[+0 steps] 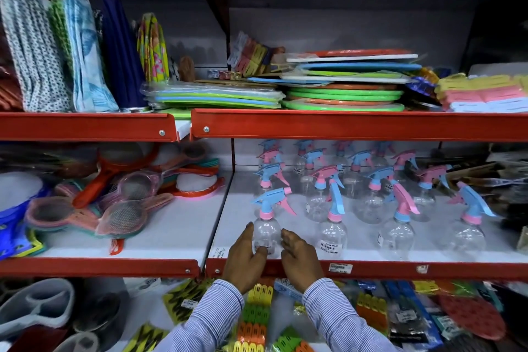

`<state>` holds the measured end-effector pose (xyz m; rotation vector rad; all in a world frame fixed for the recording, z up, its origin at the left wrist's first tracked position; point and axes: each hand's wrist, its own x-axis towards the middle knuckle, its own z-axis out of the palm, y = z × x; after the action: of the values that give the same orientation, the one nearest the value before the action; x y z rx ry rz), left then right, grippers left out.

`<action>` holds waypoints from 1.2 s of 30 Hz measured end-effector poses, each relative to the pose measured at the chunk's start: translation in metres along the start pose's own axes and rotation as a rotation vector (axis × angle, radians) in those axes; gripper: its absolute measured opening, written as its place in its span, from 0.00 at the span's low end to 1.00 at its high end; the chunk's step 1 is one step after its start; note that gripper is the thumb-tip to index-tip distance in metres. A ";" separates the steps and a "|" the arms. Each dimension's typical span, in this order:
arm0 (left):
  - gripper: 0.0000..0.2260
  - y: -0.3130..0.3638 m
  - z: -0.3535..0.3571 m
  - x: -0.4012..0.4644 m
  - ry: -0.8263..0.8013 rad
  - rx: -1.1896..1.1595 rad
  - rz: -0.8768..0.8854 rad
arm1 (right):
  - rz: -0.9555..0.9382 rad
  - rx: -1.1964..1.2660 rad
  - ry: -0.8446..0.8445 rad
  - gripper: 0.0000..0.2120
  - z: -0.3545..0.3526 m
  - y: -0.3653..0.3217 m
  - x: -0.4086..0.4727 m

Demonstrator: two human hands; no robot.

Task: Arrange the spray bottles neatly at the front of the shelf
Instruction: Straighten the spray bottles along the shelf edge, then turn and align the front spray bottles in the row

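Observation:
Several clear spray bottles with pink and blue trigger heads stand on a white shelf (308,254) with a red front rail. The front-left spray bottle (267,233) stands upright near the rail, its nozzle pointing left. My left hand (243,256) cups its left side, thumb up along the wall. My right hand (297,258) presses against its right side. Further right along the front stand a second bottle (333,237), a third bottle (397,237) and a fourth bottle (468,237), their heads turned different ways. More bottles crowd unevenly behind them.
Plastic strainers (123,214) are heaped on the shelf section to the left. Packaged goods (511,188) lie at the right end. The upper shelf's red rail (357,124) hangs low over the rear bottles. Clothes pegs (257,320) and packets fill the shelf below.

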<state>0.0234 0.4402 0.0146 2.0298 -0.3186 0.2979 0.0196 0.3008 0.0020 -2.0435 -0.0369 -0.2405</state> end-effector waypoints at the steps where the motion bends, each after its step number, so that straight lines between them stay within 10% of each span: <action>1: 0.22 0.000 0.000 0.000 -0.003 0.002 -0.001 | 0.002 0.001 0.002 0.23 0.000 0.000 0.000; 21: 0.24 -0.002 -0.003 -0.001 -0.054 0.017 -0.020 | 0.007 -0.051 0.033 0.25 -0.003 0.003 -0.005; 29: 0.19 0.004 -0.001 -0.023 0.227 0.021 0.191 | -0.106 0.011 0.427 0.19 -0.035 0.024 -0.044; 36: 0.19 0.033 0.063 -0.028 0.107 -0.036 0.209 | -0.109 0.058 0.680 0.17 -0.091 0.048 -0.040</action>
<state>-0.0100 0.3722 0.0037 1.9396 -0.4668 0.5252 -0.0269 0.2014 -0.0071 -1.8104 0.2633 -0.9755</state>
